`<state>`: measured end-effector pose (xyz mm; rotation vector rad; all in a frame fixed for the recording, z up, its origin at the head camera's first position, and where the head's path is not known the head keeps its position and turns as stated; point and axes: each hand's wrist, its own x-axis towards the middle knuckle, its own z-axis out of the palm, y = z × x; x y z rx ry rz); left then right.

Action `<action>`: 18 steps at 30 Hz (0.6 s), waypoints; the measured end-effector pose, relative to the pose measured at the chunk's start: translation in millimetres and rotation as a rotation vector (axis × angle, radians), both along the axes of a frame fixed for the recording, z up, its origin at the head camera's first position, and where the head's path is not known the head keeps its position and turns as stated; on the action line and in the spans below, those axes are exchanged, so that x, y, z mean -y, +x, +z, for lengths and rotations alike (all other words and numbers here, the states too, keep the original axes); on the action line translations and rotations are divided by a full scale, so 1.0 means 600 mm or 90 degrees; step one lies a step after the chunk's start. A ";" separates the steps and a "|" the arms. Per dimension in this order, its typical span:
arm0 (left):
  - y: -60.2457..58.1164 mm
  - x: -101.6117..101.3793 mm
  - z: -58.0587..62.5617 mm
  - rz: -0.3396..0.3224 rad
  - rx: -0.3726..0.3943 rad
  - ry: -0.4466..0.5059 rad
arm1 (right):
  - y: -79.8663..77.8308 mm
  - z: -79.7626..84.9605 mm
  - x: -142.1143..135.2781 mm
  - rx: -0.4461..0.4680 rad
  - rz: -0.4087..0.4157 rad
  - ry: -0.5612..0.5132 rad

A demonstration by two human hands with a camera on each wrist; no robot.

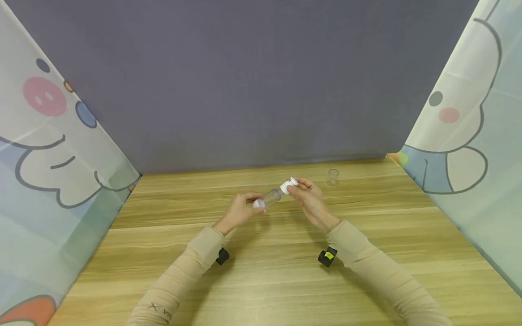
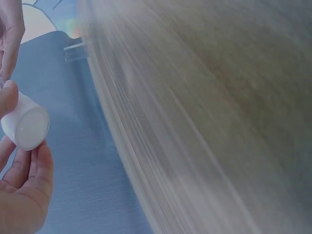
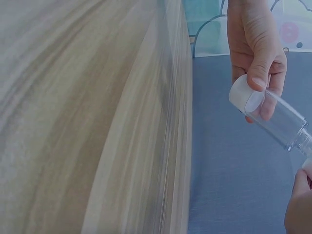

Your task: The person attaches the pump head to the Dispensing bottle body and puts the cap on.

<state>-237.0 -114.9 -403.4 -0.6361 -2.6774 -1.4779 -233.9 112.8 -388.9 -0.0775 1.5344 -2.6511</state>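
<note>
Above the table, a clear bottle (image 1: 271, 198) with a white base (image 1: 258, 204) is held tilted, its neck pointing up and right. My left hand (image 1: 240, 210) grips it by the base, thumb and fingers around the white part, as the left wrist view also shows with the base (image 2: 32, 127) towards the camera. With thumb and fingers, my right hand (image 1: 311, 201) pinches a white bottle top (image 1: 287, 185) at the neck end. In the right wrist view the narrow clear neck (image 3: 304, 140) runs up to this top; whether they are joined I cannot tell.
A clear cylindrical cap (image 1: 332, 177) stands on the wooden table (image 1: 265, 280), beyond and right of my right hand. A grey-blue panel (image 1: 261, 90) rises behind the table, with cartoon-printed sheets at both sides. Each wrist carries a small black camera.
</note>
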 end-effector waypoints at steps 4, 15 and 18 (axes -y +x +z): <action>0.001 0.000 0.001 0.004 0.011 0.020 | 0.000 0.000 0.000 0.001 -0.002 0.003; 0.003 -0.002 0.001 0.014 0.049 0.066 | 0.003 -0.001 0.002 -0.016 -0.002 -0.009; 0.005 -0.005 0.003 0.006 0.046 0.067 | 0.004 -0.004 0.005 -0.014 -0.008 -0.007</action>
